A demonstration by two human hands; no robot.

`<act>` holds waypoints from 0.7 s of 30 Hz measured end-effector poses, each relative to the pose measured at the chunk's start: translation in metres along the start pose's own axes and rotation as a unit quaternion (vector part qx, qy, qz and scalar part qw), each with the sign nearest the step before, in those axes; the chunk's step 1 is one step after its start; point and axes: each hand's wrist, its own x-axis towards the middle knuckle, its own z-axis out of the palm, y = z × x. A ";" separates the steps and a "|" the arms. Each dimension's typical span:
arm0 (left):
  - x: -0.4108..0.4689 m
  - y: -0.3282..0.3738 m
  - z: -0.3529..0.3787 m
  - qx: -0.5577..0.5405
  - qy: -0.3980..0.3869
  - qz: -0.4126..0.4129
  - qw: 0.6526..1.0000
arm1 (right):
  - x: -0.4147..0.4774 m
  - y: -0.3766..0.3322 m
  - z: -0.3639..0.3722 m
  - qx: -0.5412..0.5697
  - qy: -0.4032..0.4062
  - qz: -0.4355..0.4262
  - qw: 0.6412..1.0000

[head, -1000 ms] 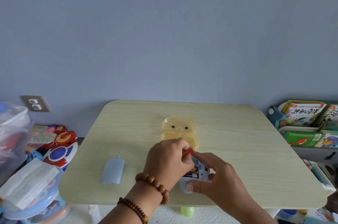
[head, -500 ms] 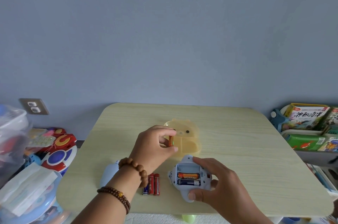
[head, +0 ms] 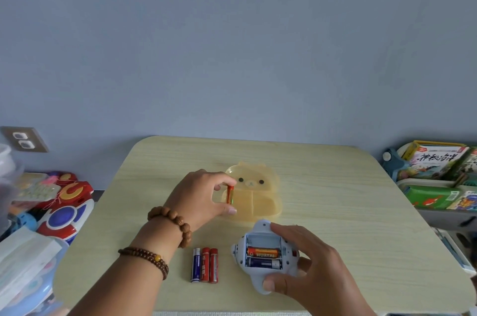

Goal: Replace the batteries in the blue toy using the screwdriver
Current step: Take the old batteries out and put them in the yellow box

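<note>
The blue toy [head: 260,282] lies upside down near the table's front edge, its battery bay open with two batteries [head: 263,253] in it and the top slot empty. My right hand [head: 307,266] grips the toy from the right side. My left hand [head: 204,197] holds an orange battery [head: 229,194] upright between thumb and fingers, over the left part of the yellow bear-shaped tray [head: 260,199]. Three loose batteries [head: 205,264], one blue and two red, lie side by side left of the toy. No screwdriver is in view.
The wooden table [head: 348,212] has rounded corners. Toys and a plastic tub [head: 64,207] crowd the floor at left. Boxes of books [head: 436,173] stand at right. A blue wall with a socket [head: 23,139] is behind.
My left hand has left the toy and gone back to the yellow tray with an orange battery. Three loose batteries and the open bay have come into view. The toy stays held.
</note>
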 end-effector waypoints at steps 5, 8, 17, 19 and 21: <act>0.007 -0.006 0.007 0.010 -0.032 -0.005 0.999 | 0.000 0.000 -0.001 0.018 -0.003 0.005 1.000; 0.008 -0.007 0.008 0.002 -0.037 -0.003 0.999 | 0.000 0.001 -0.001 0.031 -0.006 0.015 0.999; 0.002 -0.006 0.008 0.008 -0.033 0.009 0.999 | -0.002 -0.004 -0.004 0.075 -0.015 0.055 0.996; -0.002 -0.003 0.002 0.029 -0.024 0.016 0.999 | -0.002 -0.006 -0.007 0.077 -0.019 0.061 0.995; -0.008 0.004 -0.006 0.007 -0.026 0.048 0.998 | -0.003 -0.008 -0.009 0.087 -0.020 0.073 0.993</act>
